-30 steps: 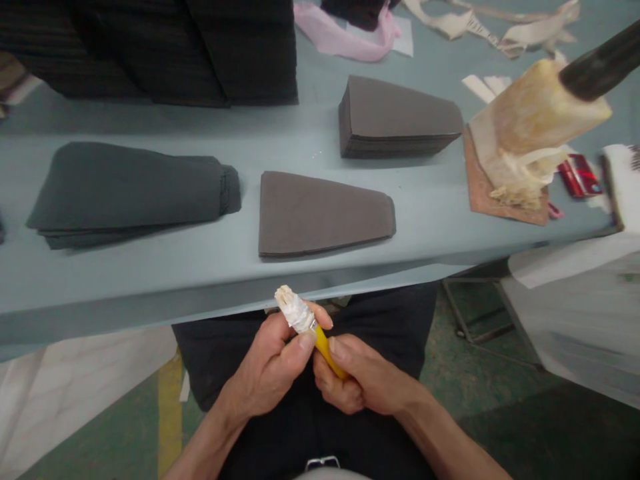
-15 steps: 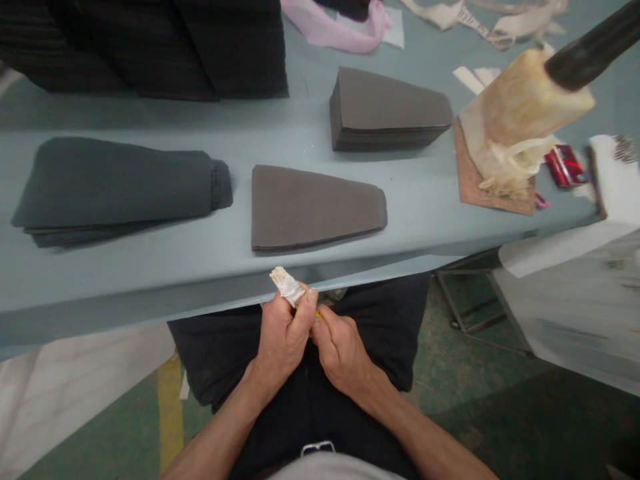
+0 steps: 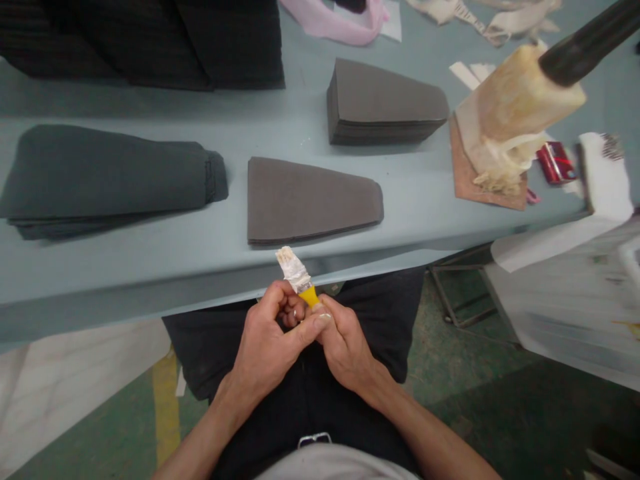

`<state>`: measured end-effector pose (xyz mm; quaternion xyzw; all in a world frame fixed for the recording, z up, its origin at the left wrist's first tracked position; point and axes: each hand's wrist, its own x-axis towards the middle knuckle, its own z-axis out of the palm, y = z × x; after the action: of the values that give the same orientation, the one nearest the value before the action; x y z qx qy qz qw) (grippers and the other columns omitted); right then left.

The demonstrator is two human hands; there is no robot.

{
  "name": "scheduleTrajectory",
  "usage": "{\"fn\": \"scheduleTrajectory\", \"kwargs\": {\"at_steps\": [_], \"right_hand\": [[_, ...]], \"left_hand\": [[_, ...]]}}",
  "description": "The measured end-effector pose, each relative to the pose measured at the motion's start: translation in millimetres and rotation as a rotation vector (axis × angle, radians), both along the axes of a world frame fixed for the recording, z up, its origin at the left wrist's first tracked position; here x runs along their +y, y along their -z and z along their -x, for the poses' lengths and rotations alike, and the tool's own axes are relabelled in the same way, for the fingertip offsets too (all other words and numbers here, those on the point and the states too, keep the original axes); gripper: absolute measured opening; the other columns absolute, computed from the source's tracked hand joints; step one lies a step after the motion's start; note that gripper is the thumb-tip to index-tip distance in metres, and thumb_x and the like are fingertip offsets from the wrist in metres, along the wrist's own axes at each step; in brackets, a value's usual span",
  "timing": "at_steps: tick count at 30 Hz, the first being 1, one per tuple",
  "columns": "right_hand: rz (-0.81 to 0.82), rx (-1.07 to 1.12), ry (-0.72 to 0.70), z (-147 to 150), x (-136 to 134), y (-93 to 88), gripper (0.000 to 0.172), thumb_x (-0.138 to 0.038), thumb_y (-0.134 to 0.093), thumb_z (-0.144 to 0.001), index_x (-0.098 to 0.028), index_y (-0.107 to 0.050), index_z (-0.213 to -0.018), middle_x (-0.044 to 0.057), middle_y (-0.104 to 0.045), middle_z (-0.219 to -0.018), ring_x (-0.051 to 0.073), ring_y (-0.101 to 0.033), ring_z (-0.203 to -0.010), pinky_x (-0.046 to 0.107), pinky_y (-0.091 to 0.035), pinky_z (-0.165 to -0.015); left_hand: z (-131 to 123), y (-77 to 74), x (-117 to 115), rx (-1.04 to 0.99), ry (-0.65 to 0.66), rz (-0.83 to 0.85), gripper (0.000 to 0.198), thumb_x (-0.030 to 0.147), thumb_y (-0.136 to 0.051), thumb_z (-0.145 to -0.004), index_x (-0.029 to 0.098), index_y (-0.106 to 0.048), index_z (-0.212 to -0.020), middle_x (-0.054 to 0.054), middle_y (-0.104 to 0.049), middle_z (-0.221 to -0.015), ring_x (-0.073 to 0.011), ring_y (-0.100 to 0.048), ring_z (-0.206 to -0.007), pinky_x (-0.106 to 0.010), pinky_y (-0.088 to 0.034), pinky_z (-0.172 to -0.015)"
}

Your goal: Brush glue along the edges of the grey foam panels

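A brush (image 3: 297, 274) with a yellow handle and white-wrapped head is held over a worker's lap, just on the near side of a stack of taupe panels (image 3: 313, 200), its pale bristles pointing toward them without touching. The right hand (image 3: 347, 339) is closed around the handle; the left hand (image 3: 267, 337) is half curled beside it, thumb laid across to the right thumb, though whether its fingers grip the brush cannot be told. The taupe panels lie flat on a blue-grey table (image 3: 420, 190). Left of them rest dark green-grey panels (image 3: 110, 173); beyond them, to the right, sits a thicker grey-brown pile (image 3: 387, 93). Farther right of the taupe panels, a yellowed, blocky object (image 3: 520, 93) stands on a brown sheet (image 3: 463, 179), a red packet (image 3: 555, 162) just past it. Tall black stacks (image 3: 235, 40) rise beyond the taupe panels, to their left
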<state>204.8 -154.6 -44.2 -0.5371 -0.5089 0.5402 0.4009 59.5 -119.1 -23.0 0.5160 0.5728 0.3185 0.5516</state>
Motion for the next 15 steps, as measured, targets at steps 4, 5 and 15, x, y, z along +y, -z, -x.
{"fn": "scheduleTrajectory", "kwargs": {"at_steps": [4, 5, 15], "right_hand": [[0.035, 0.016, 0.009, 1, -1, 1.0, 0.040, -0.047, -0.043, -0.111, -0.023, -0.049, -0.080, -0.006, -0.048, -0.067, 0.011, -0.041, -0.059, 0.027, -0.035, -0.059], [0.045, 0.025, 0.012, 1, -2, 3.1, 0.040, -0.048, -0.043, -0.112, -0.023, -0.049, -0.081, -0.006, -0.048, -0.068, 0.011, -0.041, -0.060, 0.028, -0.035, -0.060], [0.135, 0.194, 0.002, 2, -3, -5.7, 0.050, -0.062, -0.043, -0.111, -0.022, -0.053, -0.084, -0.008, -0.039, -0.063, 0.009, -0.033, -0.053, 0.025, -0.031, -0.052]], "left_hand": [[7, -4.9, -1, -0.032, -0.028, -0.048, 0.027, 0.040, -0.079, -0.078, 0.020, -0.063, -0.087, 0.004, -0.061, -0.071, -0.0103, -0.054, -0.062, -0.022, -0.047, -0.061], [8, -5.7, -1, -0.032, -0.029, -0.047, 0.027, 0.039, -0.079, -0.078, 0.021, -0.063, -0.088, 0.004, -0.062, -0.072, -0.0105, -0.055, -0.062, -0.022, -0.048, -0.061], [15, -1.0, 0, -0.146, -0.079, -0.018, 0.034, 0.053, -0.076, -0.090, 0.019, -0.069, -0.088, -0.001, -0.070, -0.074, -0.0129, -0.063, -0.064, -0.023, -0.054, -0.064]]}}
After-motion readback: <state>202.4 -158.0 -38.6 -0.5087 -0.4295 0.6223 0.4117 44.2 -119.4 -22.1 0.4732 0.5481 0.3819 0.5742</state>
